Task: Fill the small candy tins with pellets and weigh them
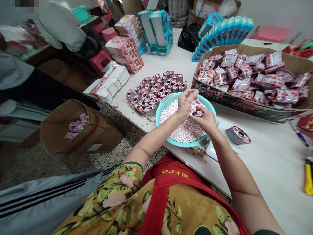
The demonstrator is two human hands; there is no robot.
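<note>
My left hand [185, 103] is closed around a bunch of small pale-pink candies, some showing below its fingers. Just under it, my right hand [207, 120] grips a small red-and-pink box [199, 113] with a dark opening on top, partly hidden by the fingers. Both hands are above a turquoise basin [158, 121] filled with loose pale candies [187, 132]. Right of the basin, another such box [237, 135] rests on a white flat device [212, 152]. Several similar boxes with round holes [156, 89] stand grouped left of the basin.
A large cardboard tray [244, 106] of packed boxes stands at right. Blue cartons [161, 32], strawberry-print cartons [126, 54] and flat white cartons [113, 81] are farther back. A floor carton [97, 133] sits left, near another person [61, 26]. A yellow-handled cutter [308, 179] lies far right.
</note>
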